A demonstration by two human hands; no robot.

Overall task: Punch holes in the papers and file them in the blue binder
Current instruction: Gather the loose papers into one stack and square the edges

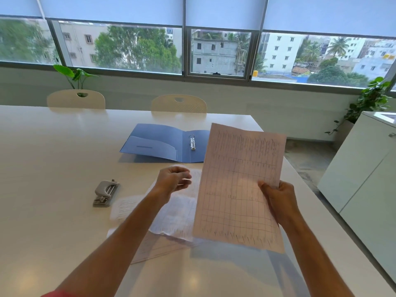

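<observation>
At a white table [53,146], we hold a gridded sheet [237,185] upright in our right hand [276,198], fingers clamped on its right edge; its handwriting is too faint to read. Our left hand [173,179] hangs just beside it, fingers loosely curled, gripping nothing. The blue binder [158,142] lies open beyond, rings [192,142] showing, its right cover hidden behind the sheet. More papers [171,217] lie blurred under our forearms. A grey hole punch [106,192], no brand visible, sits to the left.
</observation>
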